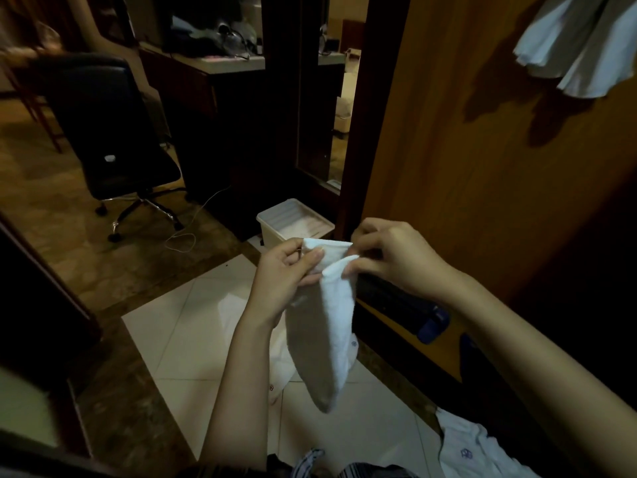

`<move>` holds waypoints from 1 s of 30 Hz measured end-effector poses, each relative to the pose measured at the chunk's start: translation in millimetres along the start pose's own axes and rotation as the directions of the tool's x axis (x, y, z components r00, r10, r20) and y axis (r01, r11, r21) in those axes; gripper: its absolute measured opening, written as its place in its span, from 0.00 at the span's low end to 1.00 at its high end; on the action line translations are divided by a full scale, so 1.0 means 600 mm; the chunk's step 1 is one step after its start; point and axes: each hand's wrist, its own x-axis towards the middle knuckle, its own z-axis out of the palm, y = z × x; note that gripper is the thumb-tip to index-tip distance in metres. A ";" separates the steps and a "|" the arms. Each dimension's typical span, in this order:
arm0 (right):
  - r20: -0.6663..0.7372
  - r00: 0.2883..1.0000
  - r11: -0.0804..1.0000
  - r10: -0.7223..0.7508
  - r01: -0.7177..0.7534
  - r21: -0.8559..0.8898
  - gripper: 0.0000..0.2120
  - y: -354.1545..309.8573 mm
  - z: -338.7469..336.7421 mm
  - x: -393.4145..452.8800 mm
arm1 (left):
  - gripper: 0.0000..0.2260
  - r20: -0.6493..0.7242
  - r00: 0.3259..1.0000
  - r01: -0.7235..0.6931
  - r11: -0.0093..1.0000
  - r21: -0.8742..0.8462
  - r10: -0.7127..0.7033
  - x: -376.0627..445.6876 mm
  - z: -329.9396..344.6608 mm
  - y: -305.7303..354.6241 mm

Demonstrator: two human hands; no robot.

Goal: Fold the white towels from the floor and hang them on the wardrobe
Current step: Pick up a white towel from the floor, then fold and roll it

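Note:
A white towel [327, 326] hangs folded lengthwise in front of me, above the floor. My left hand [289, 274] pinches its top left corner with thumb over the cloth. My right hand [389, 257] pinches the top right edge where two layers meet. The wooden wardrobe door [482, 150] stands to the right. White towels [579, 46] hang near its top right. More white cloth [282, 370] lies on the pale floor tiles below the held towel.
A white plastic bin [293, 220] stands on the floor by the wardrobe. A black office chair [110, 132] and a dark desk [213, 84] are at the left back. A white cable [182, 239] trails on the floor. A dark blue-ended object [413, 312] lies at the wardrobe's base.

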 end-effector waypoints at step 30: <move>-0.160 0.959 0.948 0.234 -0.188 0.257 0.25 -0.007 0.000 0.006 | 0.11 0.153 0.988 0.022 0.998 -0.061 -0.012 0.002 0.004 0.007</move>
